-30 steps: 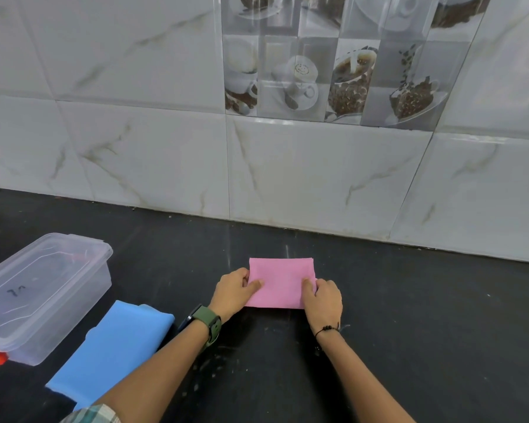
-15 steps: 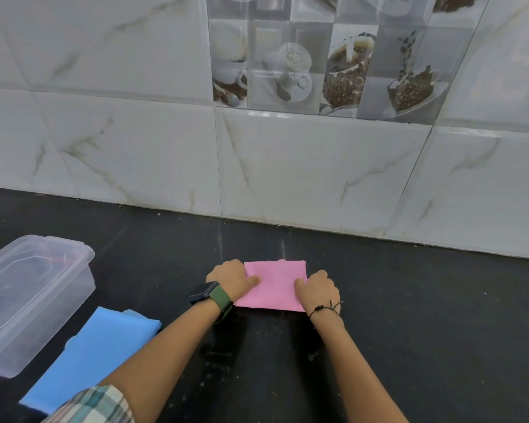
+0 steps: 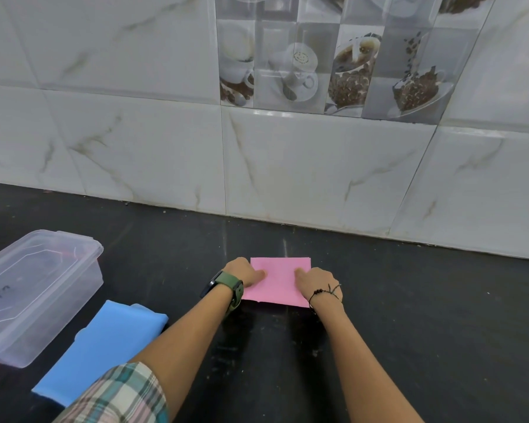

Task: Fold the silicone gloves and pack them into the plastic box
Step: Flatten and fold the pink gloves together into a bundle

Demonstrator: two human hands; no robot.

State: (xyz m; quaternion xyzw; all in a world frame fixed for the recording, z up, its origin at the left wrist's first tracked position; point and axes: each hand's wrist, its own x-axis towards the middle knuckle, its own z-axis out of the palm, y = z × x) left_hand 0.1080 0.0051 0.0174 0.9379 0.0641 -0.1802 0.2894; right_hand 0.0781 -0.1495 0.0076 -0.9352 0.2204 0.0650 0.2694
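Both forearms reach forward to a folded pink glove (image 3: 280, 280) lying flat on the dark tabletop (image 3: 425, 315), near the tiled wall. The left hand (image 3: 244, 271) and right hand (image 3: 319, 283) press on its side edges, fingers curled, thumbs on top. The blue glove (image 3: 104, 346) lies near left beside the lidded plastic box (image 3: 37, 291), whose lid bears illegible dark marks.

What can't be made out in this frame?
Head view only:
- Pink glove: side edges covered by the left hand and right hand; fold count unclear.
- Plastic box: left end cut off by frame edge; lid marking too small to read.
- Blue glove: near end hidden by the sleeve.
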